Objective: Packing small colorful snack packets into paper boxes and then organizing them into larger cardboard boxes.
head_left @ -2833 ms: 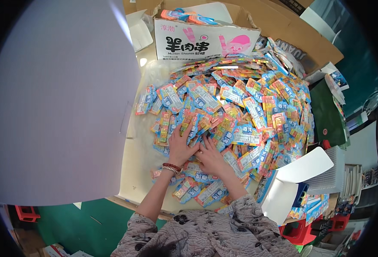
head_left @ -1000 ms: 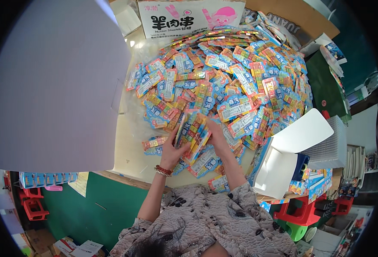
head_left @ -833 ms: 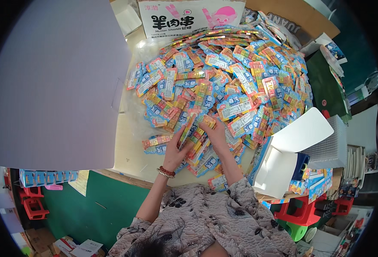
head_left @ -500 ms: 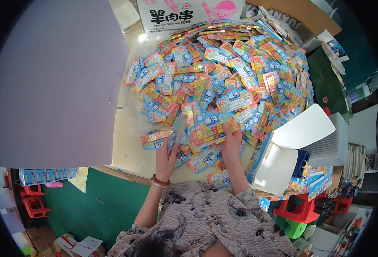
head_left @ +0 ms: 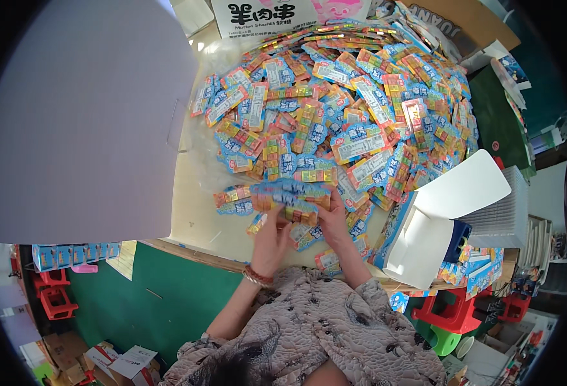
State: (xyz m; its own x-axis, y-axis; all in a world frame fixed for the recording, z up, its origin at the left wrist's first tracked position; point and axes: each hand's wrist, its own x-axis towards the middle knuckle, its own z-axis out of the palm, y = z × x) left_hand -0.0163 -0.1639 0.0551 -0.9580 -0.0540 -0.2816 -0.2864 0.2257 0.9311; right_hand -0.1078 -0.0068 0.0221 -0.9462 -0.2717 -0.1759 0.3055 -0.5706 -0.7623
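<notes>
1. Since a moment ago the hands have drawn back toward the table's near edge, gathering packets into one stack.
2. The pile of packets [head_left: 360,109] covers most of the table [head_left: 187,212], so most seems unsorted.
3. The white box [head_left: 425,238] gapes open at the right.
4. Left hand [head_left: 270,238] and right hand [head_left: 335,222] close on the stack of packets [head_left: 290,196], blue and orange.

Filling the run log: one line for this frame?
left hand: under packet stack | right hand: gripping stack | packet pile: behind, on table | white box: right, open
</notes>
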